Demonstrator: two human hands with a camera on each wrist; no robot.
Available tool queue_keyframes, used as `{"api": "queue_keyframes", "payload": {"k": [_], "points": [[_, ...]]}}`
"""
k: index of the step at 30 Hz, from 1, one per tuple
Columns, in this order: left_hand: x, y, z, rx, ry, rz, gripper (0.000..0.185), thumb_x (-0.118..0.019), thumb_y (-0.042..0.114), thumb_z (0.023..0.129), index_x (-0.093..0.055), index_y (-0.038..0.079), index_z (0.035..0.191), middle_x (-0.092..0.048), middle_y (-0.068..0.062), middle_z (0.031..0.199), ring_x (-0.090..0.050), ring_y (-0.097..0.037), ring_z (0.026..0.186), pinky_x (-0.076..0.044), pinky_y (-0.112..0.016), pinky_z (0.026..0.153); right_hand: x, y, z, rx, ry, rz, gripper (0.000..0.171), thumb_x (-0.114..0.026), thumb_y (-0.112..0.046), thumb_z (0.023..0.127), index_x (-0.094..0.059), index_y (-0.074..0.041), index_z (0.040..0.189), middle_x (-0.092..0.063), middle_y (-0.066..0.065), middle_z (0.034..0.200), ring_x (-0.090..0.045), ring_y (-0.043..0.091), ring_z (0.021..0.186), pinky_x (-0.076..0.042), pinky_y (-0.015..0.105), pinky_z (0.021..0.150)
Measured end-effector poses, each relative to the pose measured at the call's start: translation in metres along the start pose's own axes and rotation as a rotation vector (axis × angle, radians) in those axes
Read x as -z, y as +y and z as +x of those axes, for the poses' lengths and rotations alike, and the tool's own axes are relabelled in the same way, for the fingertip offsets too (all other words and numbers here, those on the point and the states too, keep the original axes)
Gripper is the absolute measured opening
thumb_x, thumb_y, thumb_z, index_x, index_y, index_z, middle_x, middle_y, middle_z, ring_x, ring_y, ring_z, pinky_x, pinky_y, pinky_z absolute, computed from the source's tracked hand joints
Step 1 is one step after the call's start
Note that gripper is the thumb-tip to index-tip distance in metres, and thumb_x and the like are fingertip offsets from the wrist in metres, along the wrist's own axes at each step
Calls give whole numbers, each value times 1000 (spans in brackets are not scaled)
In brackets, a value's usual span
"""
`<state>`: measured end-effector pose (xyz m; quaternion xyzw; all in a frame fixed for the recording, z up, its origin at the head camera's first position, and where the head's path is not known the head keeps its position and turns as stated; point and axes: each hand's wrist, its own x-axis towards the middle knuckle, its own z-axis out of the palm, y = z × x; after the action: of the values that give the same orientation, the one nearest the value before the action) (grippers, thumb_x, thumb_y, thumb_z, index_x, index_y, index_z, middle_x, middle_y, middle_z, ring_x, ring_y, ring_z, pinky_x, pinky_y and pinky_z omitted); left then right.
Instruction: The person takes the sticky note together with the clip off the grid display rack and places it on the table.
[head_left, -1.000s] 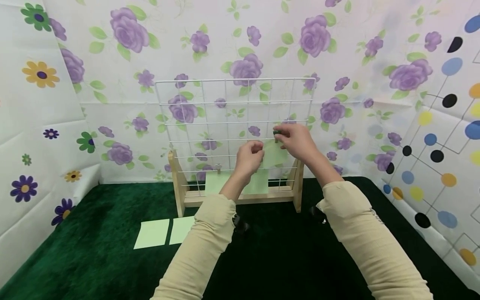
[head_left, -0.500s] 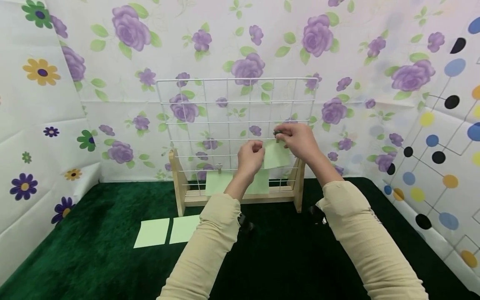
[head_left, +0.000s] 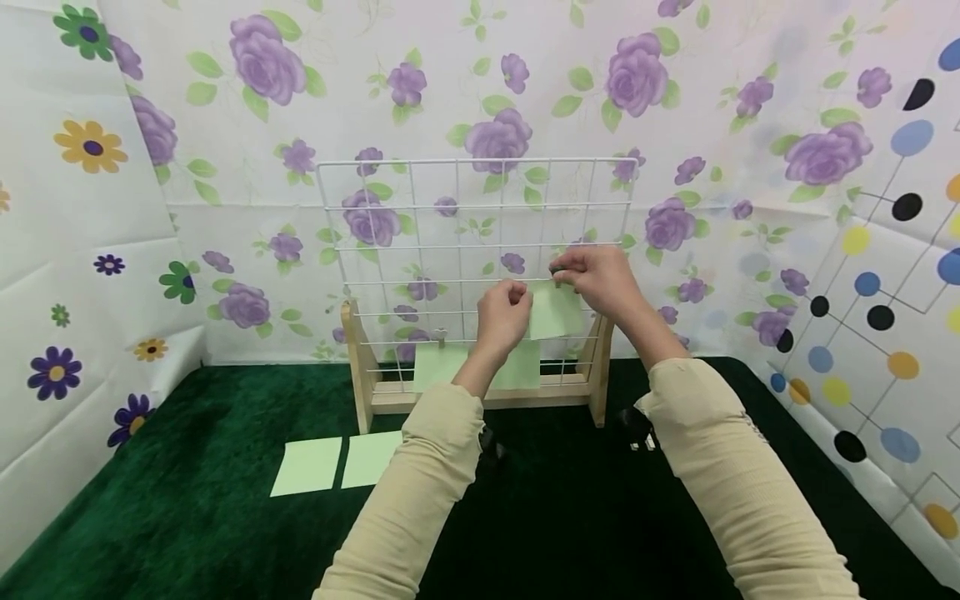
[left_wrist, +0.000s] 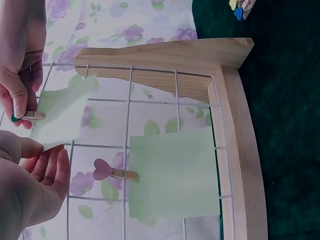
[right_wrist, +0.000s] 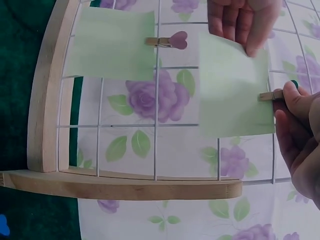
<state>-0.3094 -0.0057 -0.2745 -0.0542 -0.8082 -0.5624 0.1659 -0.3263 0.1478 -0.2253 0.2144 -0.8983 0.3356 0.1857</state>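
A white wire grid stands in a wooden stand on green cloth. My right hand pinches a small wooden clothespin with a green head at the top edge of a pale green note, against a grid wire. My left hand holds the same note by its left edge between thumb and fingers. Lower on the grid hangs a second green note, pinned by a clothespin with a pink heart.
Two more green notes lie flat on the green cloth left of my arms. Small loose clips lie on the cloth near my right sleeve. Flower-printed walls close in the back and both sides.
Almost nothing has moved. Both hands stay at the note on the grid, and the view has shifted slightly.
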Motion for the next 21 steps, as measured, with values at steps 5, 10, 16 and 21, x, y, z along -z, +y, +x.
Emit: {"api": "queue_keyframes", "payload": {"k": [5,10,16,21], "points": [[1,-1,-1,-18,-8,23,15,-58,10,95,-67,0,101,-63,-8,89,-57,-19,82,-46,-28,69,-2,5,-1,32,41,-27,17,-68,-7,90,-73,1,104,-71,15,103,-66,30,97,-53,42,76],[3,-3,-3,-27,-18,31,14,-58,9,94,-67,0,99,-63,-8,88,-57,-19,82,-46,-28,70,-2,6,-1,26,39,-31,16,-68,-8,91,-74,0,104,-71,14,101,-67,30,94,-53,41,75],[6,-10,-5,-17,-38,3,15,-57,9,95,-66,-2,100,-63,-9,90,-56,-19,83,-47,-29,70,0,6,0,32,43,-13,16,-67,-6,91,-74,0,103,-72,15,98,-68,30,86,-53,41,73],[3,-20,-8,20,-36,-28,17,-57,11,95,-66,-2,102,-62,-8,91,-55,-19,83,-47,-27,68,-1,5,0,43,42,-27,15,-67,-7,91,-74,0,102,-72,14,98,-67,29,86,-51,41,72]]}}
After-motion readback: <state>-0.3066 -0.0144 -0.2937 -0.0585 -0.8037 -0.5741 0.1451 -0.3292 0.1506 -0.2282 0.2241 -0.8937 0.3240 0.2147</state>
